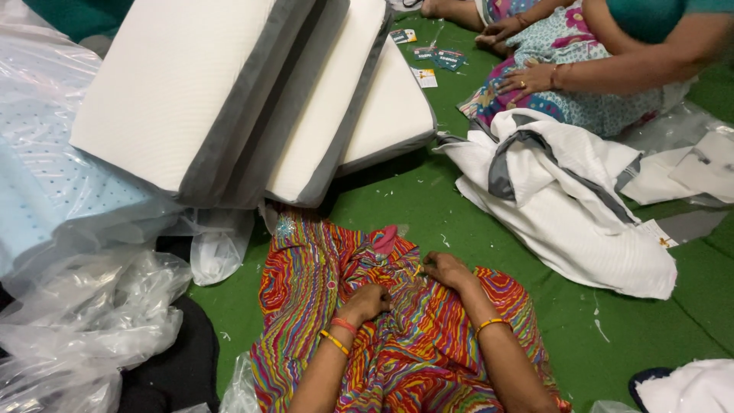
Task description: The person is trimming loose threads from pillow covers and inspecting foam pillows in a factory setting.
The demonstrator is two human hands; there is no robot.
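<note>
Your left hand (368, 300) is curled into a loose fist, pinching the striped cloth (397, 336) on your lap; your right hand (446, 269) presses nearly flat on the same cloth, fingers close together. Ahead, three white pillows (229, 92) with grey edges lean in a row. Small teal-and-white tags (436, 57) lie behind them on the green floor (612, 321). Clear plastic bags (76, 306) are heaped left.
</note>
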